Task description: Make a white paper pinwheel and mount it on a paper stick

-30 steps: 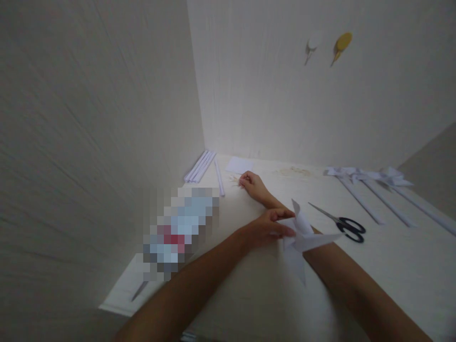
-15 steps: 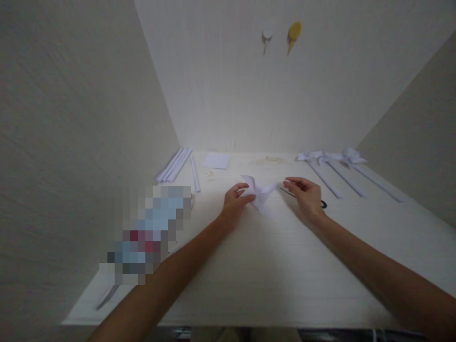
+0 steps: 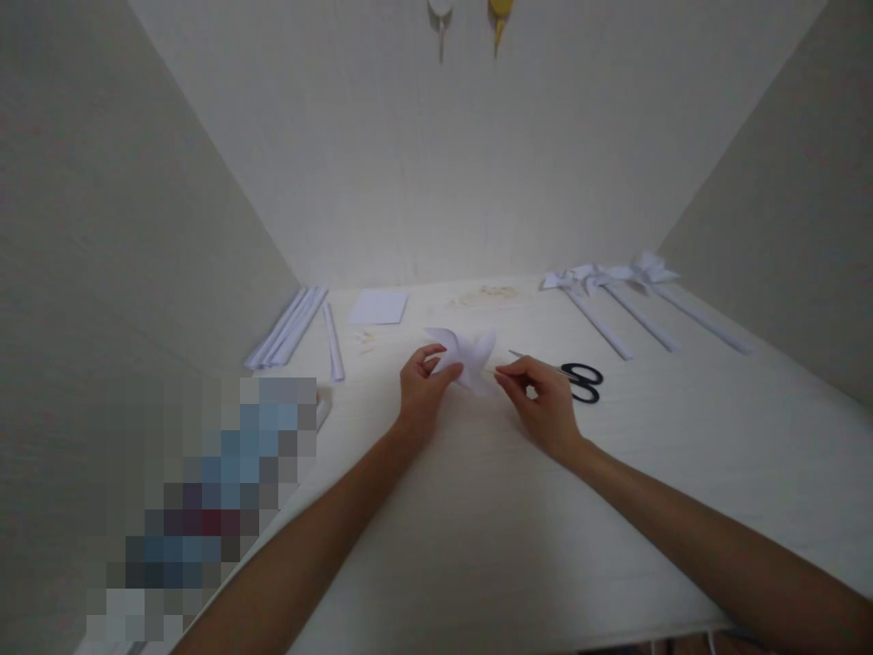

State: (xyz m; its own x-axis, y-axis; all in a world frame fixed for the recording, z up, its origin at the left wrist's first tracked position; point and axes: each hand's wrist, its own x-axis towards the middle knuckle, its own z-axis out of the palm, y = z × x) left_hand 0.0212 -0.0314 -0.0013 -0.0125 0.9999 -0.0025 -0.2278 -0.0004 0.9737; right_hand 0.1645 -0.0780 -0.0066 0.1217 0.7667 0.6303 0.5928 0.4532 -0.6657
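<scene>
Paper pinwheel: We caught the folded white shape raised between the two hands, above the pale table, its blades fanned out.
Left hand: We saw it grip the pinwheel from its left side, thumb across the near face, fingers curled at the edge.
Right hand: We found thumb and forefinger narrowed to a pinch just beside the pinwheel, apparently on a thin pale stick; whether its end touched the paper, we could not tell.
Steady fold: In our judgement, the step called for a light, firm left pinch near the middle, keeping the folds gathered, while the right hand held the stick near its tip and met the paper squarely, without bending or tearing it.
Half-second change: We noted that the right hand, earlier apart from the pinwheel, had come in beside it, and more of the scissors showed behind that hand. One second earlier, it had been at the pale scraps beyond the left hand.
Paper stock: Farther beyond the left hand, we saw a square sheet, a single roll and a bundle of rolls; beyond and right of the right hand lay three folded-top rods.
</scene>
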